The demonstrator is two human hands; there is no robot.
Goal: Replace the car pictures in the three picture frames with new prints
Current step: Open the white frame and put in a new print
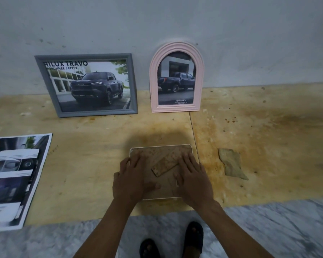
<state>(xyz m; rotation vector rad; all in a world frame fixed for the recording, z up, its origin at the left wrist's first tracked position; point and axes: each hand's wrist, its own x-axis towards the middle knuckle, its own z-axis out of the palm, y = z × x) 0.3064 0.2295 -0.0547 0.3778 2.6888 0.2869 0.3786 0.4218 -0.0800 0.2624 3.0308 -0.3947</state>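
Plywood board (250, 127) across the middle, stained orange-brown at right, meeting a grey wall (175, 19) at top. Marble floor (268, 229) along the bottom edge, with two sandalled feet (193, 237) at lower centre.

Lying face down at lower centre: a white frame (160, 147), brown backing up, its stand flap (165, 164) set diagonally across the back. Left hand (131, 179) flat on the backing's left side, fingers straight, thumb stretched toward the middle. Right hand (192, 179) flat on the right side, fingers spread, also pressing down. Hands apart, the flap between them, neither curled around anything.

Leaning upright against the wall at upper left: a grey frame (86, 56) with a dark pickup print. Just beside it, upper centre: a pink arched frame (176, 45), also holding a pickup picture. Both well behind the hands, not touching each other.

At the left edge, flat on the board: a stack of prints (17, 179), overhanging the board's front edge slightly. Right of the white frame, lying apart: a torn brownish scrap (231, 162). Dark shadow on the board just above the white frame.
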